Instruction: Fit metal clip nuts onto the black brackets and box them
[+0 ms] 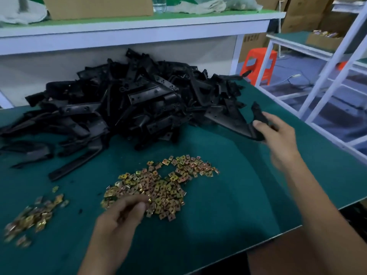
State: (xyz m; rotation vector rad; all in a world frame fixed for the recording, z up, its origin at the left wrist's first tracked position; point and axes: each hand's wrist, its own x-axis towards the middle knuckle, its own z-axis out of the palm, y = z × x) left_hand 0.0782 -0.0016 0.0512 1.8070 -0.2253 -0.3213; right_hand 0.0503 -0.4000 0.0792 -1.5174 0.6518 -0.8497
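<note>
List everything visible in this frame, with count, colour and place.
black brackets: one large heap, too many to count, black, far middle of the table
held bracket: one, black, at the heap's right edge
clip nuts: one big loose pile, gold-coloured, near middle
smaller clip nut pile: one, gold-coloured, near left
table: one, green top
cardboard box: one, brown, on the shelf behind
stool: one, orange, on the floor at right
left hand: fingertips curled at the big pile's near edge; grip unclear
right hand: grips the held bracket
</note>
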